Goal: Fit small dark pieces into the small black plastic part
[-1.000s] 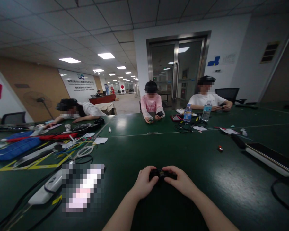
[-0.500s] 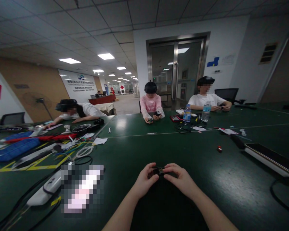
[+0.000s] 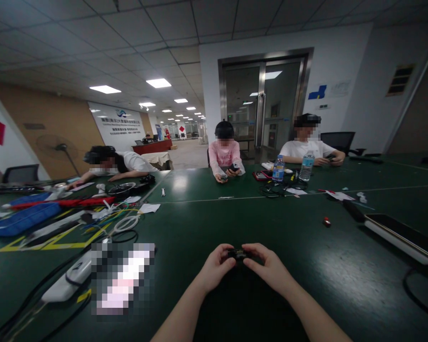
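Observation:
Between my two hands is a small dark object (image 3: 238,254), held just above the green table; its kind is too small and dim to make out. My left hand (image 3: 216,266) pinches its left end between thumb and fingers. On the right end, my right hand (image 3: 266,263) grips it the same way, fingertips closed on its edge. The fingers cover both ends, so only the dark middle shows.
A white power strip (image 3: 74,278) and a blurred-out bright panel (image 3: 128,278) lie left, near cables and a blue tray (image 3: 24,218). A flat white-edged device (image 3: 403,235) lies right, beyond a small red item (image 3: 326,222). Water bottles (image 3: 307,166) and three people are across the table.
The dark object looks turned slightly between my fingers, and my right fingertips have shifted a little. Both hands keep their hold, and the view has moved slightly.

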`<state>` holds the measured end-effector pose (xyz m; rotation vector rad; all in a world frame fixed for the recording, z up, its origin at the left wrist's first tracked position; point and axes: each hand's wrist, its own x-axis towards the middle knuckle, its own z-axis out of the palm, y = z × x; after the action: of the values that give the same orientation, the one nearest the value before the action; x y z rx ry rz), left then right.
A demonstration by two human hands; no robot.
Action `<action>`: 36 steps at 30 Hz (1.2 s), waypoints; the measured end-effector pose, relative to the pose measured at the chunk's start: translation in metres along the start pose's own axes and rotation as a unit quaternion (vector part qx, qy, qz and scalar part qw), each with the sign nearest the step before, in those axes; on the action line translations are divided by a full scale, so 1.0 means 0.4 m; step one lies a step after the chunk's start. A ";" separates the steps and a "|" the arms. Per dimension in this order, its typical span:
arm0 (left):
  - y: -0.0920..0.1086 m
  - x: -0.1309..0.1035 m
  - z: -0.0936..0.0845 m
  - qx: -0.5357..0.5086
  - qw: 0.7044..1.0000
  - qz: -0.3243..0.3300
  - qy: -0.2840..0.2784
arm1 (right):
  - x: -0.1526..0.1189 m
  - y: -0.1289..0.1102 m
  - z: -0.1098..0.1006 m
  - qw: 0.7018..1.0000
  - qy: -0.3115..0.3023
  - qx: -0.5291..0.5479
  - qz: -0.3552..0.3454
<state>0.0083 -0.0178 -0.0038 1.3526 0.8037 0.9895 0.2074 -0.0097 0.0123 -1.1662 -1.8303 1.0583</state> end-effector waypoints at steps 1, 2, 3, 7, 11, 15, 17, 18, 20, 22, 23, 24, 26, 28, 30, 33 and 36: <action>-0.002 0.001 -0.001 0.002 1.000 0.000 0.001 | -0.001 -0.002 -0.001 1.000 -0.002 -0.001 -0.003; -0.004 0.001 -0.002 0.005 1.000 -0.001 0.002 | -0.001 -0.004 -0.001 1.000 -0.003 -0.002 -0.006; -0.006 0.002 -0.003 0.008 1.000 -0.001 0.004 | -0.001 -0.004 -0.001 1.000 -0.006 -0.002 -0.007; -0.005 0.003 -0.003 0.017 1.000 -0.001 0.001 | 0.000 0.001 0.002 1.000 -0.015 -0.003 0.007; 0.001 -0.001 -0.001 0.022 1.000 -0.001 -0.008 | 0.000 0.008 0.006 1.000 -0.023 -0.002 0.021; 0.003 -0.002 0.000 0.034 0.999 -0.007 -0.007 | -0.002 0.008 0.008 0.999 -0.035 0.002 0.026; 0.004 -0.002 0.000 0.035 0.999 -0.010 -0.004 | -0.003 0.006 0.007 0.999 -0.039 0.005 0.026; 0.005 -0.001 0.001 0.038 0.999 -0.011 -0.003 | -0.004 0.006 0.007 0.999 -0.040 0.006 0.027; 0.006 -0.001 0.001 0.045 0.999 -0.017 -0.001 | -0.004 0.006 0.007 0.999 -0.041 0.008 0.029; 0.007 -0.002 0.001 0.049 0.999 -0.022 0.000 | -0.004 0.006 0.007 0.999 -0.041 0.008 0.031; 0.008 -0.003 0.001 0.049 0.999 -0.022 0.001 | -0.004 0.006 0.007 0.999 -0.041 0.008 0.033; 0.007 -0.003 0.000 0.049 0.999 -0.021 0.000 | -0.004 0.007 0.007 0.999 -0.041 0.007 0.035; 0.005 -0.003 -0.001 0.047 0.999 -0.018 0.000 | -0.003 0.007 0.008 0.998 -0.041 0.006 0.037; 0.000 -0.002 -0.002 0.043 0.999 -0.013 0.000 | -0.003 0.005 0.008 0.998 -0.039 0.005 0.039; -0.006 0.000 -0.004 0.039 0.999 -0.008 -0.001 | -0.004 0.003 0.008 0.999 -0.037 0.008 0.035; -0.016 0.005 -0.006 0.040 0.999 -0.005 0.000 | -0.003 0.001 0.008 0.999 -0.036 0.011 0.029; -0.018 0.007 -0.006 0.044 0.999 -0.005 0.004 | -0.002 0.001 0.009 0.999 -0.035 0.009 0.025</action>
<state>0.0082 -0.0140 -0.0107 1.4193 0.8682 0.9607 0.2046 -0.0114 0.0103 -1.1838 -1.8483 1.1554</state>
